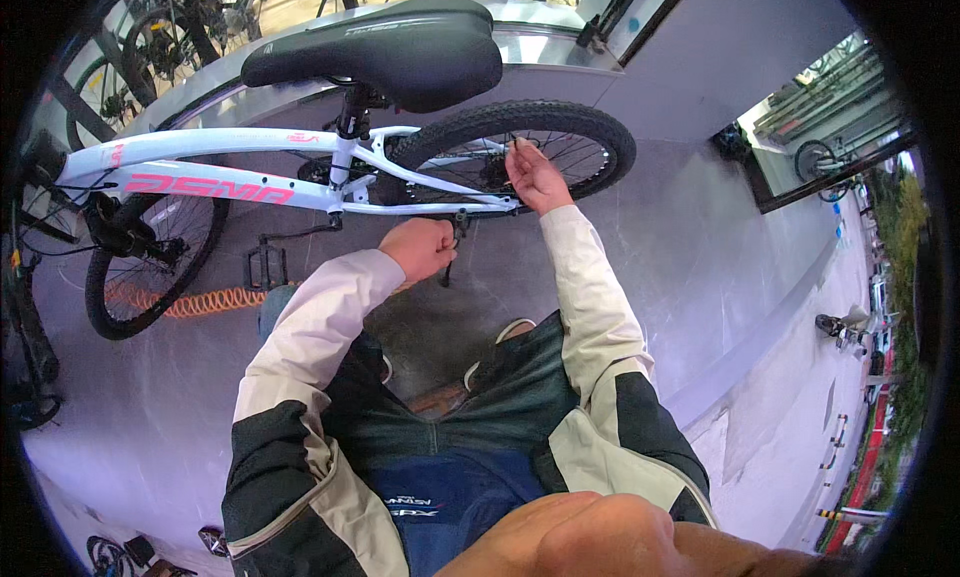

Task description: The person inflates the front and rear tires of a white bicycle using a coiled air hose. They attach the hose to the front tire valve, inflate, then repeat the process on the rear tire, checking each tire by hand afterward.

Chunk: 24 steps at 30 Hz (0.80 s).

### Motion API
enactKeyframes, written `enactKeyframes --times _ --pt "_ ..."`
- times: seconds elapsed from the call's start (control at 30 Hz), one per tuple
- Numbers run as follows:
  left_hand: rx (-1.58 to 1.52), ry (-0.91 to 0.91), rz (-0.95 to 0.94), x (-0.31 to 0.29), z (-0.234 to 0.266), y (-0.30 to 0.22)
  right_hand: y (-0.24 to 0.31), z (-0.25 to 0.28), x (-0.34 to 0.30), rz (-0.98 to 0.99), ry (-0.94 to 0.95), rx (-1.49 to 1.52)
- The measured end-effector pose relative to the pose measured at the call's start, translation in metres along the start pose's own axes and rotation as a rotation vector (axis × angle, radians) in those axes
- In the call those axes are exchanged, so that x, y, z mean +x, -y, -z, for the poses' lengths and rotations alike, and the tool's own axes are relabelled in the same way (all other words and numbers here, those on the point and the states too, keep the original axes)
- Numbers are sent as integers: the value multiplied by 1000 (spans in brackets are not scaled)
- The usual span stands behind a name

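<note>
A pale blue bicycle (230, 182) with pink lettering stands across in front of me. My left hand (418, 249) is closed beside its rear lower frame tube, the fingers against a short dark part that looks like a kickstand (447, 275). Over the rear wheel (612, 142), near the hub, my right hand (538, 177) is raised with thumb and fingers pinched together. Whatever lies between those fingertips is too small to make out. The black saddle (400, 52) sits above the frame, left of the right hand.
An orange coiled hose (215, 302) lies on the grey floor behind the pedal (265, 267). The front wheel (150, 267) is at the left. More bicycles (170, 52) stand behind glass at the back. A doorway with a dark frame (790, 192) is at the right.
</note>
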State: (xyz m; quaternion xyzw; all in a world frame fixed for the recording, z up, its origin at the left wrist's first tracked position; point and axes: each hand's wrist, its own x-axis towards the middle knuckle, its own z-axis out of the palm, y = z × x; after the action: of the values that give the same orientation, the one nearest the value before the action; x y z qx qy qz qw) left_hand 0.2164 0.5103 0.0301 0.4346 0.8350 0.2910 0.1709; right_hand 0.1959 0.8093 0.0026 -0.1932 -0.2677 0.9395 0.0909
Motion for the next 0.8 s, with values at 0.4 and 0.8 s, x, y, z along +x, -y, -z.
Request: enactKeyframes --times 0.4,0.8 --pt "37 34 56 1 -4 2 -4 -10 2 -17 99 242" --pt "59 52 53 1 -5 2 -5 2 14 -210 359 174"
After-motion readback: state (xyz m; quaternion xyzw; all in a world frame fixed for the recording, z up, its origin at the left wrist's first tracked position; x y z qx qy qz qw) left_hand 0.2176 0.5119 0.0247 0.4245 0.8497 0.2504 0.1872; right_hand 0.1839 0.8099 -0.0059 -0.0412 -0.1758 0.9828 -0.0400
